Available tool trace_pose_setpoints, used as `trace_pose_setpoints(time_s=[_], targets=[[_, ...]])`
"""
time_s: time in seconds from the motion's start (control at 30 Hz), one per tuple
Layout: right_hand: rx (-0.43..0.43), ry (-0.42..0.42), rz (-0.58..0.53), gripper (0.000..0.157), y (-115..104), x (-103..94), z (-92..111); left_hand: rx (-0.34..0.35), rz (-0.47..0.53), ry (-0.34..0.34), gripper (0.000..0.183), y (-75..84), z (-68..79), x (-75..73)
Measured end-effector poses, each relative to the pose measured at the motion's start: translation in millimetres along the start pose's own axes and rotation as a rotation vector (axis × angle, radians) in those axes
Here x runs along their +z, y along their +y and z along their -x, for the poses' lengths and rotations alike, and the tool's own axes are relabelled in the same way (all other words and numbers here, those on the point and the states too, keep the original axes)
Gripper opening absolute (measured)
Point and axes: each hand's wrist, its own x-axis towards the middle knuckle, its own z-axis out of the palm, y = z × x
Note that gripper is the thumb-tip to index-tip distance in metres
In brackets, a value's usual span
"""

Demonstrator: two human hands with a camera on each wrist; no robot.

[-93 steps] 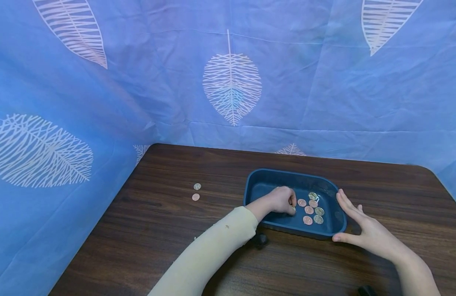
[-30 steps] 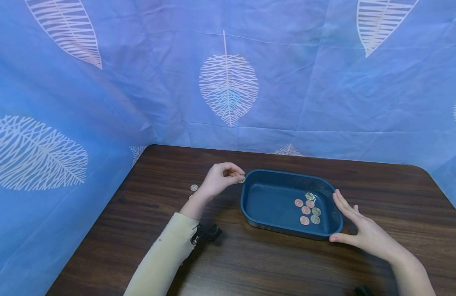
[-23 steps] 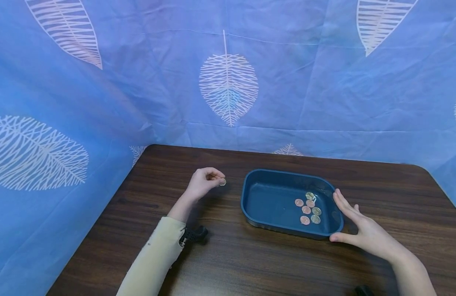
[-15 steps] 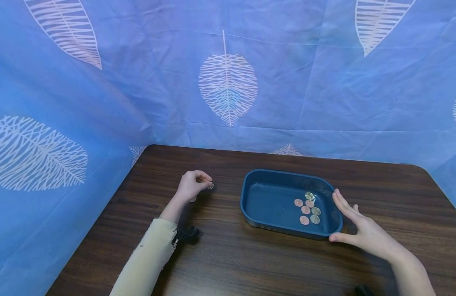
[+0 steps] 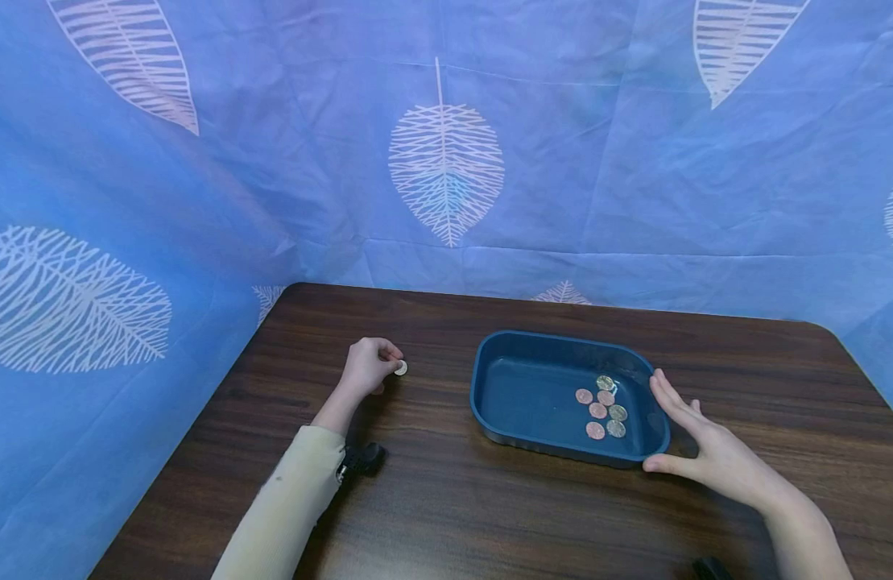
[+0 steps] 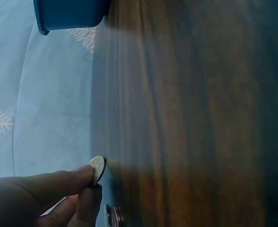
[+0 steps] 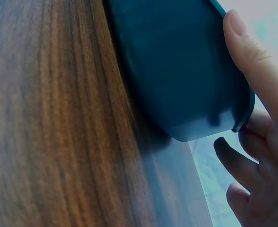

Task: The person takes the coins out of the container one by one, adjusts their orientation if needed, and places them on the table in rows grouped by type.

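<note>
My left hand (image 5: 366, 368) pinches a silver coin (image 5: 401, 368) between thumb and forefinger, low over the left part of the table. In the left wrist view this coin (image 6: 98, 169) stands on edge at the fingertips. Two more coins (image 6: 116, 216) show below it, partly cut off by the frame's bottom; in the head view the hand mostly hides them. A dark blue tray (image 5: 522, 441) holds several copper and silver coins (image 5: 597, 411) at its right side. My right hand (image 5: 714, 449) rests against the tray's right end, thumb at the front corner, straight fingers spread along the rim.
Everything stands on a dark wood-grain table (image 5: 446, 507). A blue cloth (image 5: 562, 161) with white leaf prints hangs behind and to the left. The tray's raised walls lie between its coins and the left hand.
Holding a coin, my left hand has come out of the tray, moved left across the table, and lowered beside the loose coins. The right hand has stayed at the tray's end.
</note>
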Motion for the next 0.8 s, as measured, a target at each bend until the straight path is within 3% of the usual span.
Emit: trace_pose_setpoints(time_s=[0.2, 0.7, 0.8], targets=[[-0.022, 0.005, -0.001, 0.104, 0.5, 0.3, 0.5, -0.042, -0.020, 0.001, 0.007, 2.7, -1.2, 0.5], [-0.013, 0.001, 0.002, 0.103, 1.6, -0.8, 0.1, -0.041, -0.057, 0.030, 0.007, 5.7, -2.7, 3.9], [-0.019, 0.005, 0.002, 0.103, 1.0, -0.6, 0.6, -0.014, -0.044, 0.050, 0.007, 7.1, -3.6, 2.3]])
